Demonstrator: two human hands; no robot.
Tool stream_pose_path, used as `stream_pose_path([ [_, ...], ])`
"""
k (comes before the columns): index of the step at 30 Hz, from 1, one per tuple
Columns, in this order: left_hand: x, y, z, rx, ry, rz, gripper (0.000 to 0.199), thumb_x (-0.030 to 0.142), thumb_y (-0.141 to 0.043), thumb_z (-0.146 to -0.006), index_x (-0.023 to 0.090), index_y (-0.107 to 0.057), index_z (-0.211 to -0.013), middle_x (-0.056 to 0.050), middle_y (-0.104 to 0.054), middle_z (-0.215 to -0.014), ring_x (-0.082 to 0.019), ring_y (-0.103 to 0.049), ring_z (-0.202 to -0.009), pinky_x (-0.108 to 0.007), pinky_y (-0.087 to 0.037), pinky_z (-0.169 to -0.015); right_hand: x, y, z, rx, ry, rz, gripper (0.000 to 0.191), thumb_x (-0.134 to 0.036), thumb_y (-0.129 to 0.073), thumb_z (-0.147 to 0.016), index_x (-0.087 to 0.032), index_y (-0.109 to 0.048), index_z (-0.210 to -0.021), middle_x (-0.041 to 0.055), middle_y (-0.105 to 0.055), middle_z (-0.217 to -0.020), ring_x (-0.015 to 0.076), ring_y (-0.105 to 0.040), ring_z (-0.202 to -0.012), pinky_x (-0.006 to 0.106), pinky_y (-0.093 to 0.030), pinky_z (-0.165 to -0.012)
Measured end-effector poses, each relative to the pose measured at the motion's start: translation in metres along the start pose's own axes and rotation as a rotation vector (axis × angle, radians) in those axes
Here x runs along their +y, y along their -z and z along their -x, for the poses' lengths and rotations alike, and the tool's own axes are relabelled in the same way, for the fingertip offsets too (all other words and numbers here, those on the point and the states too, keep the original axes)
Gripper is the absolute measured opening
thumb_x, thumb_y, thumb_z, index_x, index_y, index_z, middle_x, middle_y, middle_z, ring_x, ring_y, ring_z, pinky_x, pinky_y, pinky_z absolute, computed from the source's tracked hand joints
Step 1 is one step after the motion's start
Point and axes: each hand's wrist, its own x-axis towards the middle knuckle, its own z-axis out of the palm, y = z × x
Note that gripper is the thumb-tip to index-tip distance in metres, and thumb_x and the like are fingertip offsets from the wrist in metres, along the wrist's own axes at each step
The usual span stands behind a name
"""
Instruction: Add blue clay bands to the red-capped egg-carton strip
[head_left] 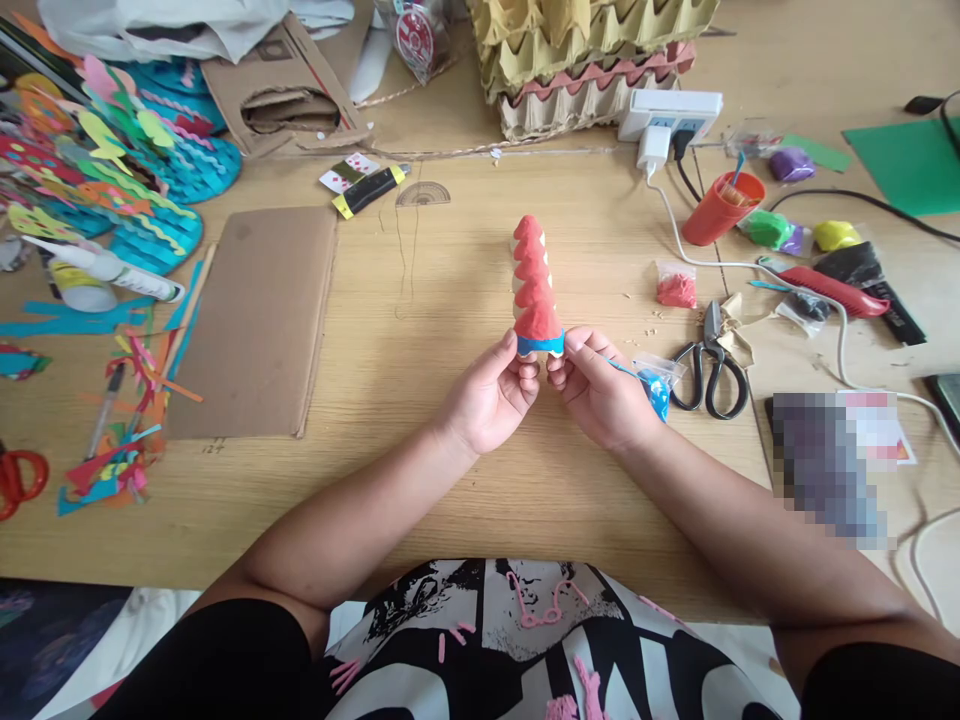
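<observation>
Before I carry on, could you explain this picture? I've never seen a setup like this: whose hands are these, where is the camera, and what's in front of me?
There is no machine here: these are a person's bare hands. The single picture comes from a camera worn on the head, looking forward and down. The left hand and right hand hold a bumpy red piece between them, with their fingers at the blue band around its near end. Beneath is a wooden table. On the left lie a cardboard sheet and colored paper scraps; on the right, black-handled scissors and a tilted orange-red cup. Egg trays are stacked at the back.
</observation>
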Motion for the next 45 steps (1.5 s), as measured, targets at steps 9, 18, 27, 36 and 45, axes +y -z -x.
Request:
stream_pose_path([
  [9, 0.002, -0.005, 0.003, 0.02, -0.002, 0.026, 0.021, 0.028, -0.078, -0.095, 0.015, -0.067, -0.082, 0.004, -0.062, -0.072, -0.003, -0.058, -0.061, -0.012, -0.047, -0.056, 0.002, 0.003, 0.002, 0.085, 0.185, 0.218, 0.024, -0.044, -0.079, -0.093, -0.024, -0.069, -0.082, -0.0024, -0.065, -0.072, 0.0106, -0.054, -0.064, 0.026, -0.045, -0.063],
  [18, 0.007, -0.005, 0.002, 0.046, -0.027, 0.037, 0.024, 0.032, -0.077, -0.096, 0.017, -0.066, -0.081, 0.004, -0.061, -0.072, -0.003, -0.057, -0.062, -0.013, -0.047, -0.057, 0.0, 0.005, 0.007, -0.057, 0.223, 0.421, 0.034, -0.056, -0.075, -0.094, -0.023, -0.076, -0.083, 0.0011, -0.072, -0.077, 0.0141, -0.057, -0.069, 0.03, -0.049, -0.069],
  [27, 0.006, -0.004, 0.002, 0.015, -0.013, 0.046, 0.023, 0.031, -0.076, -0.096, 0.016, -0.067, -0.082, 0.004, -0.06, -0.071, -0.003, -0.056, -0.061, -0.013, -0.047, -0.057, 0.006, 0.007, 0.005, -0.056, 0.148, 0.249, 0.019, -0.042, -0.082, -0.092, -0.025, -0.076, -0.086, -0.002, -0.072, -0.075, 0.0111, -0.058, -0.068, 0.026, -0.047, -0.067],
  [36, 0.008, -0.004, 0.001, -0.004, -0.002, 0.078, 0.022, 0.027, -0.072, -0.099, 0.015, -0.066, -0.081, 0.003, -0.062, -0.071, -0.003, -0.059, -0.061, -0.013, -0.047, -0.056, 0.002, 0.011, -0.003, 0.085, 0.167, 0.293, 0.059, -0.072, -0.062, -0.096, -0.022, -0.068, -0.064, -0.0009, -0.056, -0.054, 0.0107, -0.048, -0.053, 0.027, -0.036, -0.051],
  [45, 0.0, 0.008, -0.005, -0.162, -0.131, -0.196, 0.047, 0.06, -0.081, -0.085, 0.015, -0.071, -0.081, -0.001, -0.065, -0.078, -0.01, -0.064, -0.075, -0.021, -0.054, -0.069, -0.002, 0.001, 0.0, -0.096, -0.049, -0.018, 0.031, -0.048, -0.093, -0.077, -0.024, -0.074, -0.079, -0.0032, -0.067, -0.072, 0.0098, -0.054, -0.065, 0.023, -0.048, -0.063],
])
